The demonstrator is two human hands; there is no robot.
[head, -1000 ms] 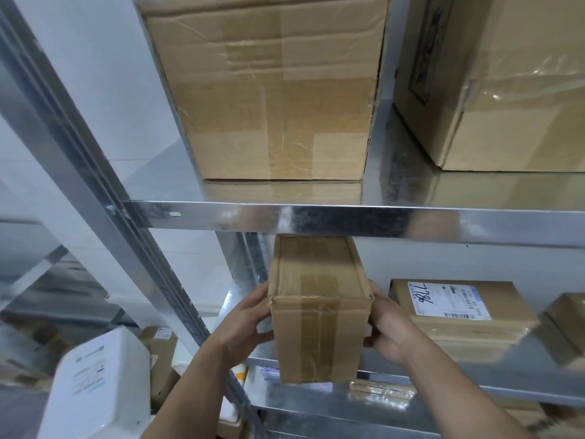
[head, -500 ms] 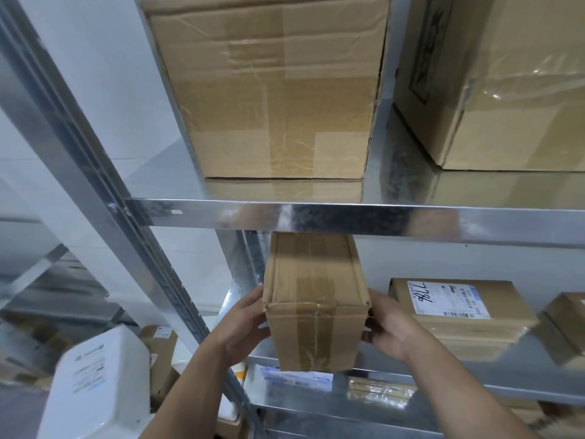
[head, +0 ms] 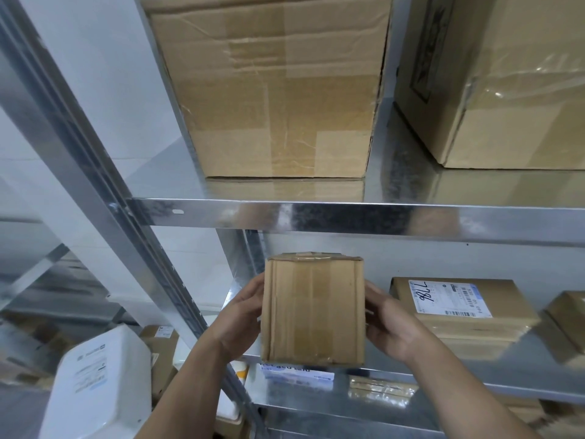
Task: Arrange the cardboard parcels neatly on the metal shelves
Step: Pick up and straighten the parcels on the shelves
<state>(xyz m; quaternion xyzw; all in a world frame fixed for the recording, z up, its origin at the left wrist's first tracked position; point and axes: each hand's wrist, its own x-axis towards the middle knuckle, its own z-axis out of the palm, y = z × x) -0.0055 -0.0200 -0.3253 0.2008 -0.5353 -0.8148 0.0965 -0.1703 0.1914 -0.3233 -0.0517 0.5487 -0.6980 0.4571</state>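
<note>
A small taped cardboard parcel point(head: 313, 312) stands tilted at the left end of the middle metal shelf point(head: 493, 372), its broad taped face turned toward me. My left hand point(head: 240, 321) grips its left side and my right hand point(head: 392, 324) grips its right side. To the right on the same shelf lies a flat parcel with a white label point(head: 462, 305). Another small parcel point(head: 566, 315) sits at the far right edge.
Two big cardboard boxes point(head: 272, 90) point(head: 506, 80) fill the upper shelf, whose steel front beam point(head: 348, 213) runs just above the held parcel. A slanted steel upright point(head: 104, 198) stands left. A white container point(head: 101, 388) and more packages sit below.
Both hands have tipped the small parcel up, so its long taped face now points at me instead of its end. It sits a little lower under the beam.
</note>
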